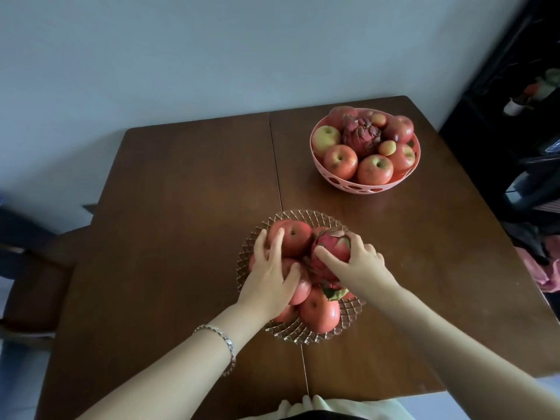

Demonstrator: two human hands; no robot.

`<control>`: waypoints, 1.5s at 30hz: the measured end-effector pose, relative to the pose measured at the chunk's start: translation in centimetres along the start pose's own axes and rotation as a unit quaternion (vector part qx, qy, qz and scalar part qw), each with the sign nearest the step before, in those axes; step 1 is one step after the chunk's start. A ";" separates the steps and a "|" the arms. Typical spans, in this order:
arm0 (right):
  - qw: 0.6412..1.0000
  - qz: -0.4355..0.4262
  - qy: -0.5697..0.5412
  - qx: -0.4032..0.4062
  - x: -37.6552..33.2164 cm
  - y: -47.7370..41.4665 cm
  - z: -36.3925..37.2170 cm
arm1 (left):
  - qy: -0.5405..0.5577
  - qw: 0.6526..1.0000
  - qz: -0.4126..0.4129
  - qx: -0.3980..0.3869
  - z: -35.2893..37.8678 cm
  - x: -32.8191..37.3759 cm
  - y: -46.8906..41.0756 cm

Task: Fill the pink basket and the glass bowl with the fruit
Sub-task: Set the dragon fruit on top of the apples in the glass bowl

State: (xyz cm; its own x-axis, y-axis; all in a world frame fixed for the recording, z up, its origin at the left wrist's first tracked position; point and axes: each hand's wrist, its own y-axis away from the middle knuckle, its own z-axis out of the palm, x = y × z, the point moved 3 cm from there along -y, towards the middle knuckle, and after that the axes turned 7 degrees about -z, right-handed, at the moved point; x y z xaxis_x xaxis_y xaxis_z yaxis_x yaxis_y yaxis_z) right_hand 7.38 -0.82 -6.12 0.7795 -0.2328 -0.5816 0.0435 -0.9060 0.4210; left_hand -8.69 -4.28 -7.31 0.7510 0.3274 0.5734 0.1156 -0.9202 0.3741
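Note:
The glass bowl point(353, 310) sits near the table's front, heaped with red apples point(318, 310) and a dragon fruit point(331, 245). My left hand point(271, 274) lies spread over the apples on the bowl's left side, fingers touching two of them. My right hand point(360, 262) grips the dragon fruit on top of the pile. The pink basket point(363, 186) stands at the far right of the table, full of apples point(374, 169), a darker dragon fruit point(360, 136) and small round fruit.
The brown wooden table point(181, 207) has a seam running down its middle. A chair point(33, 283) stands at the left edge. Dark furniture and clutter point(530, 147) fill the right side beyond the table.

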 end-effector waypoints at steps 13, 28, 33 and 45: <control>0.988 0.006 -0.145 -0.045 0.5 -2.3 0.2 | 0.162 0.980 -0.110 -0.036 0.6 -1.1 1.1; 0.918 0.119 -0.337 -0.174 4.8 -2.8 -0.1 | 0.149 0.942 -0.281 -0.110 -1.1 -2.9 -2.5; 0.902 0.114 -0.381 -0.164 5.6 -3.1 0.7 | 0.204 0.925 -0.297 -0.118 -0.8 -3.7 -3.1; 0.915 0.076 -0.372 -0.138 1.2 -7.3 1.4 | 0.211 0.924 -0.305 -0.091 -4.3 -5.7 -7.3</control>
State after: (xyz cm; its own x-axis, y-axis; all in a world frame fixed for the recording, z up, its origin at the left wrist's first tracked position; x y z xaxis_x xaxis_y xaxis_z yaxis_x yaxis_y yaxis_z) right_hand 7.17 5.01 -10.87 0.1532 -0.6179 -0.7712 0.2058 -0.7433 0.6365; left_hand -16.59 1.49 -10.21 0.2566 0.8638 0.4337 0.2932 -0.4971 0.8167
